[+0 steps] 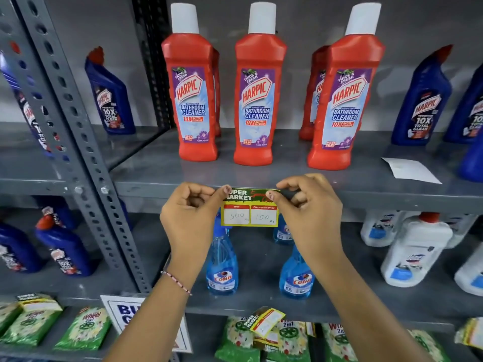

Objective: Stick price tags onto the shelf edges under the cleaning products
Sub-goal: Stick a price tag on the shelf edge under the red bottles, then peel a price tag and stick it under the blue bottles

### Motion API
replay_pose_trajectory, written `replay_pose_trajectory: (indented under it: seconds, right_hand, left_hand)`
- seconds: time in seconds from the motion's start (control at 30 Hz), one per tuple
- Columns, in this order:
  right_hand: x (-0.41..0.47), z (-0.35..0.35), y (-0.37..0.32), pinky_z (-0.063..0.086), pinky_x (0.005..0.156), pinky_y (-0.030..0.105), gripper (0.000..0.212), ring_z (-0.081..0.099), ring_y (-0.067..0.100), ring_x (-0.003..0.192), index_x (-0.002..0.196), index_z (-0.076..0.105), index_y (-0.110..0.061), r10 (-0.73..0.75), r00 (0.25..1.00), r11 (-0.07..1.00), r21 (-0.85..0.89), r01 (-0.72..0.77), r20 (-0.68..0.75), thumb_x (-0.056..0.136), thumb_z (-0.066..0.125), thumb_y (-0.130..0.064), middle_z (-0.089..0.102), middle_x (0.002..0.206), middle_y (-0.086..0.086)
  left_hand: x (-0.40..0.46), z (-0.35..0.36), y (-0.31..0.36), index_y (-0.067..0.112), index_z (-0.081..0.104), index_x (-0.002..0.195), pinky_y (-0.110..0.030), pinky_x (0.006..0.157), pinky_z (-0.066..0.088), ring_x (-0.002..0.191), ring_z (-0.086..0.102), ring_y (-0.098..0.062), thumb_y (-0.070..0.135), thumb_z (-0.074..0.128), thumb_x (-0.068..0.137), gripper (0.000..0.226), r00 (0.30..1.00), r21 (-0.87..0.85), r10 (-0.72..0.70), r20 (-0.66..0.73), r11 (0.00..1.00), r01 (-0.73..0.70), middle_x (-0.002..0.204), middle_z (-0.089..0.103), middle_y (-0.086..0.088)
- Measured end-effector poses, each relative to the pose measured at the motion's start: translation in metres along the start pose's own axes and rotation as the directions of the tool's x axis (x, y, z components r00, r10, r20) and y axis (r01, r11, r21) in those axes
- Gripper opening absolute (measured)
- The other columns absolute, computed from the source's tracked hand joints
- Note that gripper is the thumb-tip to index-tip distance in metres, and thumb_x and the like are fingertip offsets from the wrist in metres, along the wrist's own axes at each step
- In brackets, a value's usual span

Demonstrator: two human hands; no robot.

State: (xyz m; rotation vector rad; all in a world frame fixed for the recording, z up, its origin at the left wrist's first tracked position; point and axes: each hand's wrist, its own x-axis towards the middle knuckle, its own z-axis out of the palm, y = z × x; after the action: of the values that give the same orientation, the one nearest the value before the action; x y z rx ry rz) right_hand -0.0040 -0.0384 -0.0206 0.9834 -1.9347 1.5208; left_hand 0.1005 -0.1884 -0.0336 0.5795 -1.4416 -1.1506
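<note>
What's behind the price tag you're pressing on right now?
The price tag has its top on the shelf edge; its lower half hangs over the blue spray bottles on the shelf below, hiding one nozzle top. Left hand and right hand cover its upper corners.

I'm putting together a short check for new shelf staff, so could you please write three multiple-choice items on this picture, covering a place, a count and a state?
1. Where is the price tag being pressed?
A. On a bottle cap
B. On the shelf edge under the red bottles
C. On the upright post

2. How many red Harpic bottles stand in the front row?
A. One
B. Three
C. Five

3. How is the tag held?
A. By the left hand and right hand, at its top corners
B. By one hand only
C. By nobody

Answers: 1 B, the tag sits on the edge below them; 2 B, three white-capped bottles stand in front; 3 A, fingertips pinch both corners.
</note>
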Motion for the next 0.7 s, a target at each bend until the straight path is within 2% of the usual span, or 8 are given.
replay_pose_trajectory:
  seconds: [0.13, 0.27, 0.37, 0.47, 0.53, 0.6, 0.63, 0.7]
  right_hand:
    - [0.001, -0.020, 0.003, 0.044, 0.064, 0.004, 0.016, 0.064, 0.008, 0.070, 0.086, 0.072, -0.020, -0.008, 1.000, 0.999, 0.036, 0.009, -0.030, 0.081, 0.075, -0.005, 0.064, 0.089, -0.005]
    - [0.019, -0.064, 0.020, 0.045, 0.065, 0.005, 0.014, 0.064, 0.007, 0.073, 0.089, 0.071, -0.026, 0.003, 0.999, 1.000, -0.002, -0.003, -0.045, 0.085, 0.072, -0.012, 0.068, 0.085, -0.008]
    - [0.038, -0.113, 0.046, 0.047, 0.070, 0.007, 0.013, 0.066, 0.008, 0.074, 0.089, 0.071, -0.025, 0.058, 0.998, 0.992, -0.106, -0.062, -0.040, 0.085, 0.071, -0.012, 0.072, 0.086, -0.005]
    - [0.057, -0.166, 0.074, 0.052, 0.079, 0.023, 0.011, 0.069, 0.015, 0.081, 0.092, 0.074, -0.021, 0.132, 0.991, 0.949, -0.284, -0.134, -0.027, 0.086, 0.070, -0.013, 0.075, 0.092, 0.000]
    - [0.070, -0.193, 0.089, 0.055, 0.085, 0.035, 0.013, 0.070, 0.021, 0.086, 0.097, 0.075, -0.016, 0.143, 0.990, 0.919, -0.370, -0.138, -0.014, 0.087, 0.068, -0.014, 0.076, 0.099, 0.006]
    - [0.082, -0.208, 0.101, 0.054, 0.090, 0.043, 0.018, 0.069, 0.027, 0.093, 0.105, 0.074, -0.013, 0.149, 0.987, 0.903, -0.417, -0.107, 0.068, 0.089, 0.066, -0.015, 0.075, 0.104, 0.010]
    - [0.086, -0.211, 0.105, 0.053, 0.091, 0.044, 0.020, 0.069, 0.029, 0.095, 0.109, 0.073, -0.013, 0.162, 0.977, 0.896, -0.435, -0.087, 0.138, 0.091, 0.064, -0.016, 0.075, 0.106, 0.012]
    - [0.088, -0.214, 0.113, 0.054, 0.085, 0.045, 0.022, 0.068, 0.033, 0.092, 0.109, 0.072, -0.012, 0.202, 0.939, 0.876, -0.479, -0.046, 0.279, 0.095, 0.057, -0.021, 0.075, 0.101, 0.015]
  left_hand:
    - [0.001, -0.003, 0.002, 0.025, 0.065, 0.069, -0.021, 0.057, 0.048, 0.059, 0.054, -0.009, 0.016, 0.085, 0.075, 0.022, 0.994, -0.002, 0.088, -0.072, 0.996, -0.088, 0.069, 0.067, -0.004]
    - [-0.013, 0.012, 0.019, 0.033, 0.065, 0.077, -0.020, 0.067, 0.050, 0.068, 0.060, -0.010, 0.007, 0.076, 0.083, 0.029, 0.976, -0.039, 0.216, -0.030, 0.975, -0.217, 0.080, 0.069, -0.011]
    - [-0.027, 0.040, 0.043, 0.031, 0.067, 0.080, -0.019, 0.072, 0.054, 0.072, 0.065, -0.012, 0.001, 0.072, 0.085, 0.030, 0.961, -0.056, 0.237, 0.141, 0.971, -0.231, 0.083, 0.070, -0.008]
    - [-0.038, 0.086, 0.070, 0.025, 0.070, 0.084, -0.024, 0.075, 0.059, 0.075, 0.070, -0.020, -0.002, 0.069, 0.086, 0.027, 0.908, -0.044, 0.125, 0.400, 0.992, -0.118, 0.081, 0.073, -0.003]
    - [-0.045, 0.125, 0.090, 0.016, 0.073, 0.090, -0.025, 0.081, 0.059, 0.084, 0.070, -0.023, -0.003, 0.066, 0.088, 0.021, 0.821, -0.028, -0.071, 0.567, 0.994, 0.105, 0.091, 0.075, -0.010]
    - [-0.049, 0.166, 0.106, 0.006, 0.070, 0.101, -0.031, 0.087, 0.057, 0.093, 0.066, -0.026, -0.001, 0.065, 0.090, 0.014, 0.659, -0.006, -0.294, 0.692, 0.911, 0.412, 0.106, 0.071, -0.018]
    - [-0.051, 0.185, 0.113, 0.004, 0.067, 0.105, -0.032, 0.088, 0.055, 0.096, 0.063, -0.026, 0.002, 0.065, 0.091, 0.014, 0.576, 0.038, -0.372, 0.728, 0.861, 0.508, 0.111, 0.067, -0.019]
    - [-0.053, 0.222, 0.122, 0.005, 0.060, 0.106, -0.030, 0.087, 0.054, 0.099, 0.060, -0.027, 0.011, 0.065, 0.093, 0.015, 0.446, 0.163, -0.468, 0.763, 0.807, 0.567, 0.119, 0.059, -0.018]
